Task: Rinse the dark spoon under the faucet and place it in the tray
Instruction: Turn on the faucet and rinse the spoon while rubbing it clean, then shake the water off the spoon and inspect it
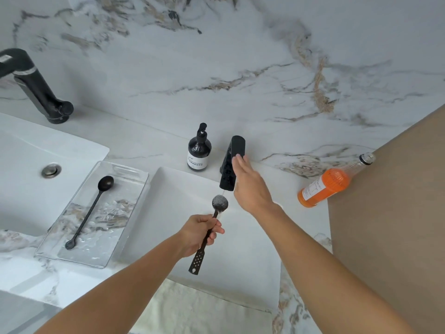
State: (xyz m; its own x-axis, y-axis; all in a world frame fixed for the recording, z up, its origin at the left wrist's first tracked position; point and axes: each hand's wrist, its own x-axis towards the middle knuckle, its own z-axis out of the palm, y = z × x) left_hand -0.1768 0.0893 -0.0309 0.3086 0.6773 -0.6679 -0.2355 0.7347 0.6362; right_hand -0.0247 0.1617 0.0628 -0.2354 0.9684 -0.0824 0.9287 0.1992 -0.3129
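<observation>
At frame centre, left hand (201,233) pinches a dark perforated-handled spoon (219,203) under the matte black faucet (232,162); right hand (250,186) spread, fingertips on it.

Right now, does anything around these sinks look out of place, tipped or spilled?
Only the orange bottle: uncapped, it appears to tilt against the brown panel at the counter's right end, though nothing has visibly spilled. Otherwise all looks ordinary: the left hand holds the dark spoon under the faucet, and another spoon lies in the clear tray.

You see bright, even, soft light with faint shadows. Edges bow from the wide lens, and the far wall (240,56) looks slightly soft.
</observation>
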